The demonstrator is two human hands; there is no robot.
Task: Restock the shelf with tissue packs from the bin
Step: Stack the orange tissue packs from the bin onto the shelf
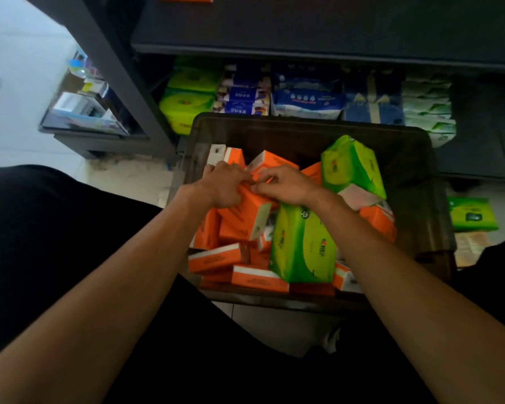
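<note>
Before my knees, at the foot of the picture's upper half: the dark shelf unit [318,33]. Its lower level is stocked, left to right, with lime-green packs [187,103], dark blue packs [242,97], white-and-blue packs [306,102] and pale green-and-white packs [427,109].

On the pale floor [123,176], just beside that lower level, stands the brown bin [414,205], open-topped. It holds a loose heap of orange tissue packs [216,259] lying at all angles, with two larger packs on top. The near green pack [301,246] is upright at the front. The far green pack [352,166] is tilted towards the back right, resting on a pink-and-white pack [359,196].

Outside the bin, to its right, a floor green pack [473,214] lies flat.

My left hand [222,185] covers the upper end of the raised orange pack [242,217], which stands tilted above the heap in the middle of the bin; its fingers are curled round that end.

My right hand [286,185], its forearm crossing above the near green pack, meets the left at the same end. Its fingers [263,186] are bent and narrow, pinching the orange wrapping and touching the left fingertips.
</note>
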